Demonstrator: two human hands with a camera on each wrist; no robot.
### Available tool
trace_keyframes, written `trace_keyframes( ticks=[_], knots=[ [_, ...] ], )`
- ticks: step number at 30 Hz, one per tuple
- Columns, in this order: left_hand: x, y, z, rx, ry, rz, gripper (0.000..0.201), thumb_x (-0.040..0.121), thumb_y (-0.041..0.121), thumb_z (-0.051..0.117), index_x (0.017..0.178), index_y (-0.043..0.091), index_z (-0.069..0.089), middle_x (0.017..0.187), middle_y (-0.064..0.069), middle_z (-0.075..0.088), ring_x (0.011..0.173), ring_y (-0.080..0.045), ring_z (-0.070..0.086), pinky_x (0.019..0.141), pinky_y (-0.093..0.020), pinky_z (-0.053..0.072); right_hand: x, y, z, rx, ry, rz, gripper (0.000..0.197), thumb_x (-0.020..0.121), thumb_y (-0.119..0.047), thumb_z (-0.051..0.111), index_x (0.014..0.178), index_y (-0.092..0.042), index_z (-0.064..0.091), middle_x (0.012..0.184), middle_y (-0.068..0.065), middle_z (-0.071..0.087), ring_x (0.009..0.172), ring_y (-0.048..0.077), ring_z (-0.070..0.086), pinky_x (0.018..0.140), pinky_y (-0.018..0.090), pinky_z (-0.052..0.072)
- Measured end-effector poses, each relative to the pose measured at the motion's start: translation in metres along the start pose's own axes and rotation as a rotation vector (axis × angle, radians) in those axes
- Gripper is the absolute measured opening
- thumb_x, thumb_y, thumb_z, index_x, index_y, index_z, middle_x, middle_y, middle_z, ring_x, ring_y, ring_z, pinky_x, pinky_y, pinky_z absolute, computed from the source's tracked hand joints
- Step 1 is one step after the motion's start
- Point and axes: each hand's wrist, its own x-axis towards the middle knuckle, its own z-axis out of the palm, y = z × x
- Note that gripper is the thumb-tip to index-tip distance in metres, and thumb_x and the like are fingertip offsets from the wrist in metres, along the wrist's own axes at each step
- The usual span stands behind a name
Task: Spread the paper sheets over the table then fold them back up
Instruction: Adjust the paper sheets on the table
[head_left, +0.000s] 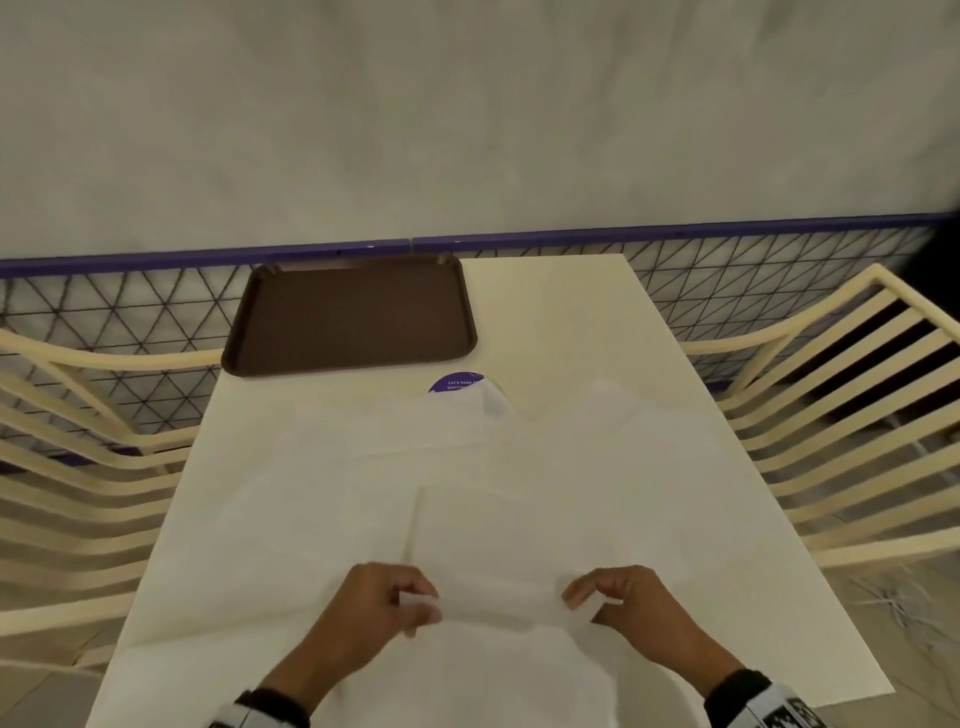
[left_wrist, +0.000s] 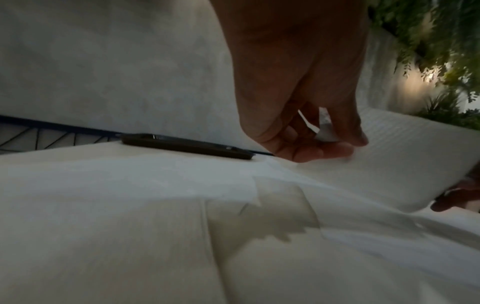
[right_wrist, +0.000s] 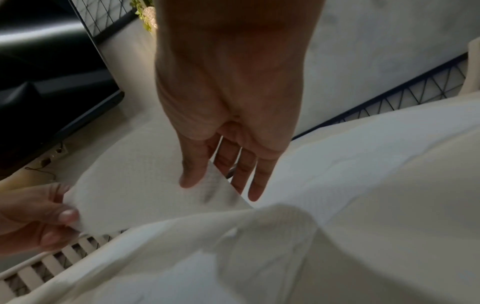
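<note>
Thin white sheets (head_left: 467, 493) lie overlapped across the cream table (head_left: 571, 322).
Near edge of the embossed top sheet (right_wrist: 135, 181) is lifted, pinched by left hand (head_left: 374, 603) and right hand (head_left: 618, 597); brown rectangular tray (head_left: 353, 317) at far end.

Purple round sticker (head_left: 456, 383) on table (head_left: 561, 322) showing white text "Let's keep", second line cut off, unreadable; paper sheet (head_left: 467, 415) covering rest.

We see dim, soft indoor light, with a warm glow behind the plants (left_wrist: 426, 41) in the left wrist view. The hands blur with motion, their shadows fall on the paper sheets (left_wrist: 272, 216), and wide-angle distortion bends the chairs (head_left: 857, 395).
</note>
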Motion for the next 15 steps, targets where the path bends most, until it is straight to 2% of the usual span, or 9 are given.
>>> trace_keyframes(
  ticks=[3,5,7,9,10,12,13,14,15],
  knots=[
    [0.001,-0.014,0.01,0.042,0.024,-0.078,0.016,0.074,0.02,0.077,0.061,0.025,0.068,0.045,0.001,0.061,0.042,-0.002,0.052,0.051,-0.014,0.041,0.007,0.008,0.008,-0.05,0.058,0.07,0.033,0.078,-0.004,0.071,0.064,-0.034,0.071,0.079,-0.015,0.072,0.077,0.007,0.068,0.076,0.02,0.051],
    [0.008,-0.019,0.01,0.056,0.1,-0.082,0.016,0.076,0.026,0.075,0.064,0.026,0.065,0.044,0.001,0.06,0.042,-0.003,0.054,0.052,-0.014,0.043,0.015,0.008,0.011,-0.069,0.116,0.113,0.022,0.08,-0.009,0.07,0.066,-0.026,0.068,0.067,-0.015,0.068,0.064,0.001,0.063,0.068,0.019,0.048],
    [0.019,-0.021,0.009,0.05,0.178,-0.066,0.016,0.078,0.027,0.074,0.066,0.026,0.063,0.049,0.003,0.063,0.045,-0.006,0.058,0.053,-0.018,0.047,0.024,0.005,0.013,-0.029,0.166,0.145,0.014,0.083,-0.011,0.067,0.072,-0.019,0.068,0.059,-0.013,0.065,0.055,-0.002,0.058,0.06,0.016,0.045],
    [0.032,-0.025,0.009,0.075,0.251,-0.036,0.014,0.079,0.032,0.072,0.071,0.03,0.061,0.064,0.002,0.067,0.058,-0.01,0.063,0.06,-0.026,0.051,0.034,0.001,0.015,-0.032,0.215,0.158,0.014,0.084,-0.011,0.065,0.07,-0.013,0.065,0.056,-0.009,0.06,0.054,0.004,0.055,0.055,0.019,0.041],
    [0.037,-0.026,0.01,0.104,0.299,-0.028,0.011,0.08,0.034,0.07,0.077,0.031,0.06,0.075,0.003,0.068,0.065,-0.011,0.063,0.063,-0.026,0.05,0.04,0.0,0.016,-0.066,0.236,0.161,0.022,0.084,-0.012,0.065,0.063,-0.01,0.056,0.055,-0.006,0.054,0.054,0.011,0.051,0.054,0.024,0.037],
    [0.04,-0.03,0.014,0.209,0.465,-0.014,0.019,0.082,0.03,0.068,0.099,0.029,0.059,0.098,0.004,0.064,0.079,-0.013,0.059,0.073,-0.024,0.045,0.052,-0.003,0.018,-0.173,0.26,0.182,0.042,0.084,-0.015,0.064,0.056,-0.014,0.032,0.054,-0.002,0.035,0.052,0.013,0.034,0.052,0.027,0.024],
    [0.04,-0.031,0.018,0.327,0.561,0.055,0.028,0.083,0.027,0.067,0.11,0.024,0.058,0.106,0.003,0.061,0.089,-0.016,0.057,0.082,-0.026,0.044,0.057,-0.006,0.02,-0.222,0.266,0.191,0.046,0.084,-0.016,0.064,0.057,-0.016,0.026,0.054,-0.003,0.03,0.051,0.012,0.028,0.051,0.026,0.021],
    [0.037,-0.03,0.024,0.467,0.6,0.147,0.034,0.083,0.024,0.065,0.115,0.019,0.057,0.112,0.002,0.061,0.098,-0.02,0.055,0.091,-0.028,0.039,0.061,-0.007,0.021,-0.25,0.267,0.198,0.048,0.084,-0.016,0.063,0.057,-0.017,0.023,0.054,-0.004,0.027,0.051,0.011,0.026,0.049,0.024,0.019],
    [0.033,-0.028,0.031,0.588,0.577,0.266,0.037,0.082,0.025,0.061,0.118,0.017,0.056,0.115,0.0,0.062,0.105,-0.021,0.054,0.1,-0.027,0.031,0.063,-0.007,0.022,-0.266,0.267,0.208,0.048,0.084,-0.016,0.063,0.058,-0.017,0.023,0.055,-0.004,0.027,0.05,0.011,0.025,0.048,0.024,0.019]
  ],
)
